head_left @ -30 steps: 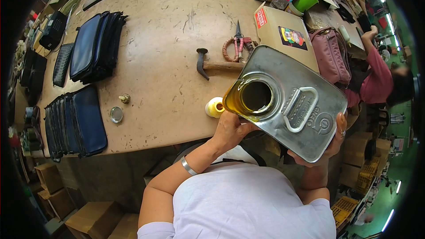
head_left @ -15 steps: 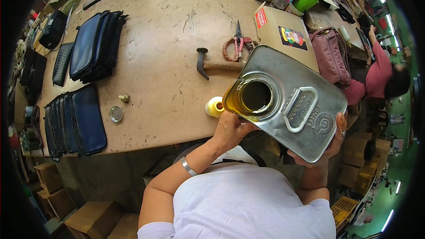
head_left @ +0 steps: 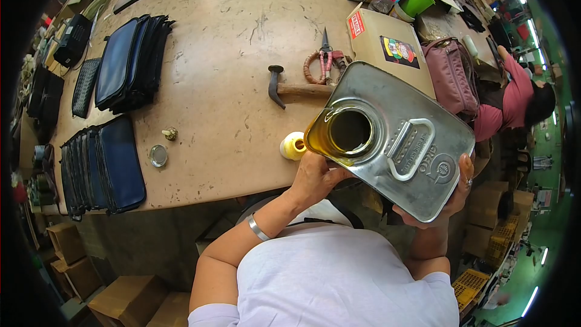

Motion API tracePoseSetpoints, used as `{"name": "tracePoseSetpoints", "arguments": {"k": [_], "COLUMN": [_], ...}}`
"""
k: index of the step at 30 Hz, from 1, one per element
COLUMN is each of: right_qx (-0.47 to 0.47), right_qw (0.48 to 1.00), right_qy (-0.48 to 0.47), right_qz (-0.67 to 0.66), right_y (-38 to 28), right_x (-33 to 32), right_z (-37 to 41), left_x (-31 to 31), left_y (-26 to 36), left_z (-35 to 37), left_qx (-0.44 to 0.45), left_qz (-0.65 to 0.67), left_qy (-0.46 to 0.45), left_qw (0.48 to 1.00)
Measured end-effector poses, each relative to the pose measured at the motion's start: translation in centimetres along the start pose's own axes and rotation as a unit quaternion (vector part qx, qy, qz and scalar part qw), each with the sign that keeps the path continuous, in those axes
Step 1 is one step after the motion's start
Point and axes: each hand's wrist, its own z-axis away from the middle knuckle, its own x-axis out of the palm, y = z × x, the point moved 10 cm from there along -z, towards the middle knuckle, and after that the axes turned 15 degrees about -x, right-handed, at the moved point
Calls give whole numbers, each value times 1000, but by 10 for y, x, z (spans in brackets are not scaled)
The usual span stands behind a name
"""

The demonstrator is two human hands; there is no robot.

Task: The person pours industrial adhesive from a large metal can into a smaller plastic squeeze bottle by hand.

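1. Metal can [head_left: 396, 94] right of the frame's center, held over the near edge of the table [head_left: 224, 115] and tipped so that its top and open mouth [head_left: 350, 131] show; amber liquid [head_left: 319, 139] has pooled in the corner between mouth and rim.

2. Spilling looks like the main risk: a slightly steeper tilt, or a jerk, could send the liquid over that corner too fast. The yellow bottle [head_left: 289, 148] sits just beside the corner with a narrow opening, so a small sideways drift could put liquid down its side or onto the tabletop. Whether a stream is running now, I cannot tell.

3. Slipping is another danger, since oily-looking metal and a shifting load could slide in the fingers; a knock from the can could also topple the bottle.

4. Left hand [head_left: 315, 178], at lower center, is partly closed around the can's edge below the mouth, thumb against the side; its other fingertips are hidden.

5. Right hand [head_left: 454, 203], toward the lower right, is curved around the can's far end, fairly wide, supporting it from beneath with one ringed finger up the side. How firmly it presses, I cannot tell.
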Motion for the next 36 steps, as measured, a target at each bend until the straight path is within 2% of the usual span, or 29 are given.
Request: {"name": "tracePoseSetpoints", "arguments": {"k": [11,16,36], "right_qx": [26,6,19], "right_qw": [998,1000,1000], "right_qy": [27,1,-11], "right_qz": [-51,10,7], "right_y": [8,0,-1], "right_x": [1,-1,-1], "right_z": [13,2,0], "left_x": [0,0,0], "left_y": [-2,2,4], "left_z": [-1,0,-1], "left_qx": [-2,4,2], "left_qz": [37,32,25], "left_qy": [-3,0,-3], "left_qw": [999,999,1000]}}
